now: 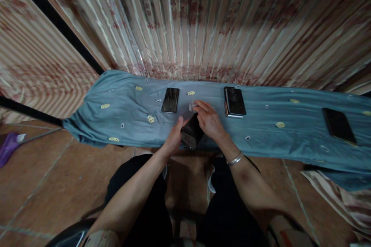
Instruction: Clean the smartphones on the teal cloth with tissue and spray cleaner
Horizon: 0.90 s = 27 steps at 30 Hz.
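The left hand (174,139) is curled around the left edge of a dark phone (191,134), thumb on top, holding it tilted at the near edge of the blue cloth (121,96). The right hand (209,121) lies over the phone's right side, fingertips pinched on a small white scrap (192,105) at its far end. Farther back lie 1 spare phone (170,100) to the left, a stack (234,101) just right of the hands, and 1 far phone (338,124) well apart.
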{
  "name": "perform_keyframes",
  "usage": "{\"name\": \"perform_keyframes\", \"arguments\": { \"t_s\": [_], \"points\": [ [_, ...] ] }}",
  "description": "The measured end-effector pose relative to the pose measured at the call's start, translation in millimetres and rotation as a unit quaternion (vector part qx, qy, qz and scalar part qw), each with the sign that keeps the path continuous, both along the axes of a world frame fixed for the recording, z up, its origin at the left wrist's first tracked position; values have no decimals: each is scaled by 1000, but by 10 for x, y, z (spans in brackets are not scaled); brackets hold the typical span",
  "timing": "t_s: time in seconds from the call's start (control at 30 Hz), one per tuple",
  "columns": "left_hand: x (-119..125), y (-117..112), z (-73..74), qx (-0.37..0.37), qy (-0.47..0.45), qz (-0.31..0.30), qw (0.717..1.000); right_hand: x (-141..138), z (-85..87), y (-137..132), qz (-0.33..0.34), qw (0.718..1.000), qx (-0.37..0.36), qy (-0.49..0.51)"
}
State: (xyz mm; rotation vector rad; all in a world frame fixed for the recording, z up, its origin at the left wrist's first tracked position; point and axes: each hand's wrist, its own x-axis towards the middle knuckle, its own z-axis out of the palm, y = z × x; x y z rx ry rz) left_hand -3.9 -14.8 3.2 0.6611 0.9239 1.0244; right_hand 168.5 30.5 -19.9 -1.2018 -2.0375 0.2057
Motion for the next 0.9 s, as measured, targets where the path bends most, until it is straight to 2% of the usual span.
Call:
{"name": "perform_keyframes", "arguments": {
  "t_s": [0.2,0.37,0.6,0.73,0.9],
  "points": [
    [19,19,78,-64,-23,11,998,-240,36,-175,49,998,-3,-38],
    [20,37,132,-108,-36,29,993,-325,51,-266,72,997,-3,-36],
    [-18,147,88,-160,-72,119,977,-496,16,-434,111,993,22,-38],
    [-76,205,76,-164,-119,144,969,-576,-10,-515,132,990,46,-23],
    [-120,242,159,-156,-136,178,962,-570,-15,-562,150,986,66,-6]
  ]
}}
